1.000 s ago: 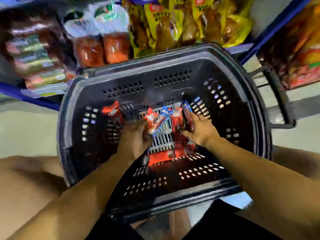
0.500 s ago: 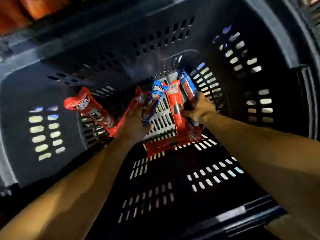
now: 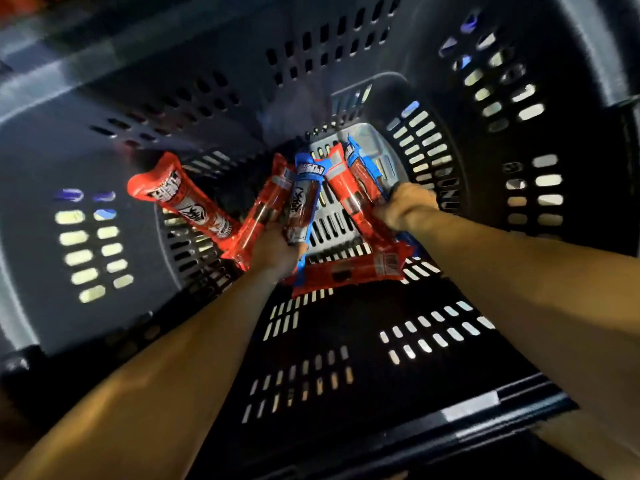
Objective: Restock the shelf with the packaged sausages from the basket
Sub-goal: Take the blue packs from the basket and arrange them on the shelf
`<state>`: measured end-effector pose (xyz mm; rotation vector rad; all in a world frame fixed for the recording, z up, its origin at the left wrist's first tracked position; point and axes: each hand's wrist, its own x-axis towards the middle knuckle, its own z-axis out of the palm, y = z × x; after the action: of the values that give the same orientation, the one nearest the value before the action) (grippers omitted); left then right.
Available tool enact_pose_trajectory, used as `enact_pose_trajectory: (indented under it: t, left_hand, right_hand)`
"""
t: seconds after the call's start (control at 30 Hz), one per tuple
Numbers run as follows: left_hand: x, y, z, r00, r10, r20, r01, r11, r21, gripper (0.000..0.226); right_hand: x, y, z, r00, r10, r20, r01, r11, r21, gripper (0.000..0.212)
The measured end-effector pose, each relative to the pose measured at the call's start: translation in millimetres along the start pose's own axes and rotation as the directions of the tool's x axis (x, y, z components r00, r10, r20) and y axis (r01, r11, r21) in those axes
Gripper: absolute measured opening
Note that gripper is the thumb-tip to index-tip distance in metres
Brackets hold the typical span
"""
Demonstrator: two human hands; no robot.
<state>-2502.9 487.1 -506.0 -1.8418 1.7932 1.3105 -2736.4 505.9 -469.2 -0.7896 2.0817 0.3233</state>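
Both my hands are deep inside a dark plastic basket (image 3: 104, 140) with slotted walls. My left hand (image 3: 273, 251) grips a red sausage pack (image 3: 266, 206) and a blue-edged sausage pack (image 3: 304, 202), both pointing up and away. My right hand (image 3: 405, 206) grips a red pack (image 3: 346, 188) and a blue-edged pack (image 3: 363, 171). One more red pack (image 3: 183, 202) leans against the basket's left side, untouched. A red pack (image 3: 349, 271) lies flat on the basket floor between my wrists.
The basket's walls fill nearly the whole view and close in on all sides. Its near rim (image 3: 467, 414) crosses below my forearms. A blurred orange patch (image 3: 14, 5) shows at the top left corner.
The camera has dropped closer into the basket, so the shelf with goods seen a second ago is out of view. Both hands have closed on packs and raised their far ends.
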Motion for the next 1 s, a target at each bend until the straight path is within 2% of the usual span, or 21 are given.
enact_pose_trajectory:
  t: [0.13, 0.23, 0.3, 0.33, 0.4, 0.5, 0.57, 0.63, 0.73, 0.83, 0.87, 0.93, 1.0]
  left_hand:
    - [-22.8, 12.8, -23.5, 1.000, -0.006, -0.024, 0.002, 0.982, -0.189, 0.041]
    - [-48.7, 25.8, -43.2, 0.997, 0.010, -0.070, -0.030, 0.956, -0.291, 0.023]
    - [-67.1, 31.4, -54.3, 0.997, 0.027, -0.078, -0.053, 0.935, -0.349, 0.036]
    - [-75.7, 32.9, -59.5, 0.996, 0.054, -0.075, -0.078, 0.922, -0.378, 0.047]
    - [-92.4, 31.2, -69.9, 0.995, 0.081, -0.067, -0.102, 0.886, -0.453, 0.062]
    - [-130.5, 35.8, -90.0, 0.988, 0.135, -0.075, -0.154, 0.865, -0.477, 0.047]
    - [-155.3, 36.1, -100.0, 0.977, 0.171, -0.130, -0.214, 0.816, -0.538, 0.035]
    - [-180.8, 35.4, -108.0, 0.968, 0.187, -0.165, -0.249, 0.743, -0.621, 0.036]
    - [-213.7, 36.6, -117.3, 0.944, 0.250, -0.215, -0.330, 0.684, -0.651, 0.055]
    - [-242.2, 40.5, -125.5, 0.914, 0.302, -0.272, -0.405, 0.619, -0.673, 0.070]
    - [-249.0, 40.7, -127.1, 0.909, 0.312, -0.277, -0.415, 0.601, -0.683, 0.065]
    - [-262.0, 42.6, -129.5, 0.892, 0.325, -0.316, -0.450, 0.560, -0.696, 0.039]
    - [-274.6, 47.8, -133.4, 0.881, 0.318, -0.349, -0.469, 0.501, -0.727, 0.016]
  right_hand:
    - [-23.5, -7.2, -15.4, 0.998, -0.057, 0.039, 0.051, 0.987, 0.149, 0.044]
    - [-52.2, -12.3, -29.0, 0.992, -0.125, 0.009, 0.120, 0.966, 0.230, 0.042]
    - [-74.2, -15.5, -36.7, 0.986, -0.166, -0.013, 0.161, 0.929, 0.334, 0.046]
    - [-88.1, -16.3, -40.9, 0.982, -0.188, -0.025, 0.182, 0.892, 0.414, 0.049]
    - [-110.2, -12.4, -45.3, 0.969, -0.246, -0.032, 0.212, 0.753, 0.623, 0.051]
    - [-149.4, -4.4, -51.7, 0.904, -0.426, -0.042, 0.268, 0.488, 0.831, 0.022]
    - [-176.1, 0.9, -56.2, 0.855, -0.516, -0.051, 0.295, 0.402, 0.867, 0.024]
    - [-195.3, 6.4, -57.2, 0.811, -0.580, -0.076, 0.323, 0.335, 0.885, 0.032]
    - [-221.6, 11.2, -58.9, 0.817, -0.568, -0.103, 0.303, 0.270, 0.914, 0.024]
    - [-244.5, 15.0, -59.4, 0.789, -0.604, -0.107, 0.331, 0.273, 0.903, 0.012]
    - [-251.9, 15.8, -60.4, 0.774, -0.624, -0.112, 0.363, 0.292, 0.885, 0.014]
    - [-262.6, 16.8, -61.4, 0.765, -0.630, -0.133, 0.423, 0.336, 0.842, 0.032]
    - [-270.1, 17.9, -61.9, 0.770, -0.613, -0.177, 0.467, 0.352, 0.812, 0.040]
